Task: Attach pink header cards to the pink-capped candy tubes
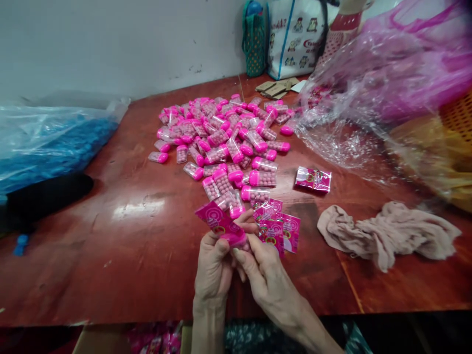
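Note:
My left hand (213, 265) and my right hand (260, 273) meet at the table's near edge, both closed on one small pink-capped candy container (236, 239) that sits partly inside a pink printed wrapper (218, 221). Several loose pink wrappers (282, 231) lie fanned on the table just right of my fingers. A big heap of clear candy containers with pink caps (224, 142) spreads over the middle of the red-brown table (129, 246). One wrapped pack (313, 179) lies alone to the right of the heap.
A crumpled beige cloth (387, 233) lies at the right. Clear and pink plastic bags (383, 88) pile over an orange basket (459, 113) at far right. A blue-filled plastic bag (51, 142) and a black object (47, 194) sit left. Tote bags (291, 39) stand against the wall.

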